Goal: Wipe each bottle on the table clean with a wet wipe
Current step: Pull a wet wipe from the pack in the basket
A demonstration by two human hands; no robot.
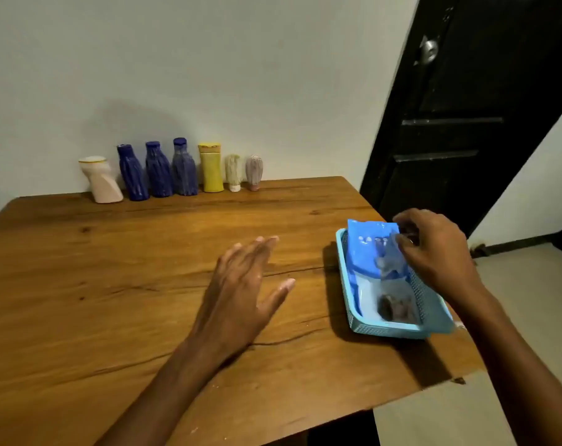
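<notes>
Seven plastic bottles (173,170) in a row along wooden bench (112,268) back edge, left half — light-blue plastic basket (347,284) front right, blue wet-wipe pack (366,249) inside.

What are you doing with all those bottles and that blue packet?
A person is getting ready to clean bottles. The right hand pinches at the top of the blue wet wipe pack, which lies in a light blue basket near the table's right edge. The left hand hovers open over the wooden table, holding nothing. Seven bottles stand in a row by the wall, none picked up yet.
</notes>
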